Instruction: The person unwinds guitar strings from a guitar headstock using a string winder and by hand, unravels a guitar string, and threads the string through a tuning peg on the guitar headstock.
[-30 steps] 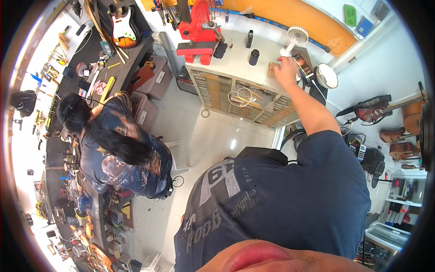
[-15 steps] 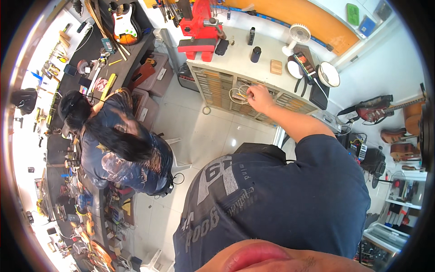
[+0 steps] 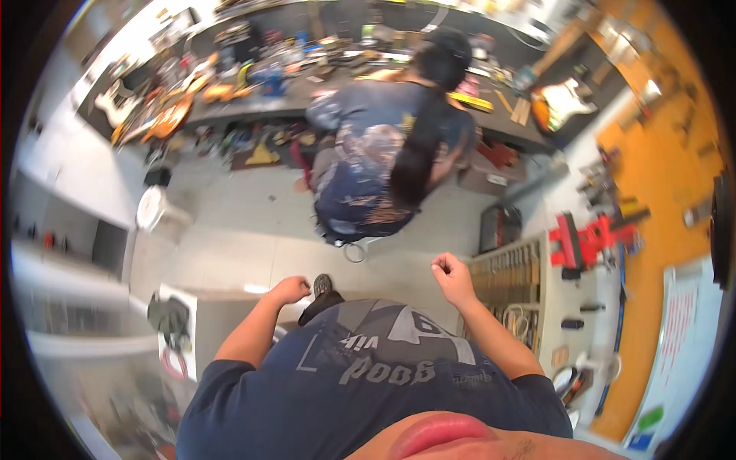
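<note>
My left hand (image 3: 294,288) hangs low at my front, fingers loosely curled, beside my shoe (image 3: 324,284); whether it holds anything is unclear. My right hand (image 3: 451,273) is raised in front of my body with fingers curled in; anything inside is hidden. To its right stands the drawer cabinet (image 3: 491,276), its top carrying a red bench press (image 3: 579,244) and small dark containers (image 3: 573,323). The picture is slightly blurred.
A co-worker (image 3: 387,146) in a printed dark shirt sits at the long dark workbench (image 3: 514,126), crowded with tools and guitars. A white stool (image 3: 162,208) stands to the left, near a white-topped unit (image 3: 174,360). An orange board (image 3: 652,169) runs along the right.
I have turned toward the co-worker's bench, so the cabinet now lies to my right. My right hand has left the cabinet, and my left hand has come into view.
</note>
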A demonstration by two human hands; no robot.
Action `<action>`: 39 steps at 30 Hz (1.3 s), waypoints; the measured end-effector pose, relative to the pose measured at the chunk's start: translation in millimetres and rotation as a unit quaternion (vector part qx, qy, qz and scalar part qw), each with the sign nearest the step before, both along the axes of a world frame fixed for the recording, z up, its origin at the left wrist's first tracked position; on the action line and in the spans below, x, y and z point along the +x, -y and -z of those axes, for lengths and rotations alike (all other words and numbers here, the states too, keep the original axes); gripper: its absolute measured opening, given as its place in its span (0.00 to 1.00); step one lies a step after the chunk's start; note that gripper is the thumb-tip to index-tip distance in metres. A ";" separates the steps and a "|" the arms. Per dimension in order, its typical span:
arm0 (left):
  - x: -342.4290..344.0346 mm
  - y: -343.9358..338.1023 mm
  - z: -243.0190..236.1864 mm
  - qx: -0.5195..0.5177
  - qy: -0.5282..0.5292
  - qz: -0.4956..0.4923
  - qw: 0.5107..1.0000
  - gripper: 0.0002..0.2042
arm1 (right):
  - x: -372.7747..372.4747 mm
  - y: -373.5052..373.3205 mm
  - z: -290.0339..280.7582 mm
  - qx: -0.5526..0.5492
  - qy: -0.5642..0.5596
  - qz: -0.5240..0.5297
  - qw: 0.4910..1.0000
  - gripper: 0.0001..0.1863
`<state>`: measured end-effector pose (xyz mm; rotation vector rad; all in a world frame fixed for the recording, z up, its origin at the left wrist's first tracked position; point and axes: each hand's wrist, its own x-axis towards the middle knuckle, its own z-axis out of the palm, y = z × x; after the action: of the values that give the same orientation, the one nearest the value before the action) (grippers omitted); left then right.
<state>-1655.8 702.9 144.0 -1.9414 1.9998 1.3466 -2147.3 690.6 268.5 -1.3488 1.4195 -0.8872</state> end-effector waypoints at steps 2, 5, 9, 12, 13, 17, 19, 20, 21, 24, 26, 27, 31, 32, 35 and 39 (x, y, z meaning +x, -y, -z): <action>-5.7 -3.9 -43.5 0.007 0.003 -0.045 0.999 0.18 | 44.7 32.9 -36.0 -0.040 0.025 -0.084 0.995 0.05; 7.3 -18.9 -64.3 0.008 -0.062 -0.137 0.989 0.17 | 129.8 70.3 -106.2 -0.060 0.127 -0.221 0.965 0.08; 46.2 -36.0 -66.8 -0.024 -0.044 -0.135 0.990 0.17 | 241.0 90.4 -217.5 -0.034 0.317 -0.431 0.844 0.10; 96.8 -53.4 -44.6 -0.002 -0.054 -0.161 0.986 0.17 | 322.5 75.5 -313.6 -0.036 0.432 -0.550 0.714 0.14; 113.9 -48.5 -34.1 0.009 -0.056 -0.159 0.986 0.17 | 351.2 83.5 -329.0 -0.121 0.472 -0.622 0.613 0.17; 168.8 -54.8 -16.7 0.049 -0.041 -0.194 0.979 0.17 | 457.5 83.2 -357.0 -0.153 0.637 -0.648 0.387 0.12; 188.5 -61.5 -10.3 0.064 -0.044 -0.206 0.975 0.17 | 506.4 93.8 -360.8 -0.117 0.662 -0.657 0.341 0.11; 199.6 -62.0 -7.4 0.070 -0.048 -0.211 0.974 0.17 | 531.7 98.8 -362.5 -0.102 0.668 -0.662 0.325 0.11; 212.3 -55.0 -3.1 0.068 -0.052 -0.214 0.973 0.17 | 556.1 106.6 -365.1 -0.092 0.674 -0.663 0.311 0.11; 232.3 -36.7 -0.3 0.069 -0.067 -0.227 0.969 0.17 | 619.1 126.7 -362.9 -0.046 0.683 -0.673 0.281 0.09; 258.2 -27.8 0.0 0.071 -0.070 -0.243 0.965 0.17 | 653.0 145.8 -357.7 -0.015 0.680 -0.680 0.273 0.09; 275.6 -22.5 -0.3 0.069 -0.071 -0.248 0.964 0.17 | 667.8 159.7 -352.7 -0.004 0.675 -0.684 0.277 0.08; 339.3 -9.5 -7.2 0.072 -0.060 -0.303 0.948 0.17 | 738.1 211.8 -310.8 0.005 0.557 -0.739 0.380 0.07; 349.1 -10.8 -8.4 0.079 -0.056 -0.323 0.941 0.17 | 755.3 229.9 -286.0 -0.014 0.492 -0.760 0.424 0.09; 382.2 -5.5 -12.0 0.089 -0.048 -0.375 0.921 0.17 | 828.3 295.8 -191.4 -0.063 0.165 -0.826 0.536 0.08; 432.0 31.2 -23.1 0.087 -0.028 -0.431 0.898 0.17 | 901.2 409.2 19.2 -0.023 -0.156 -0.777 0.610 0.17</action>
<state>-1223.8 671.6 167.1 -2.8369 0.9350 1.6266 -1246.1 281.4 249.3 -2.0957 -0.0210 0.5417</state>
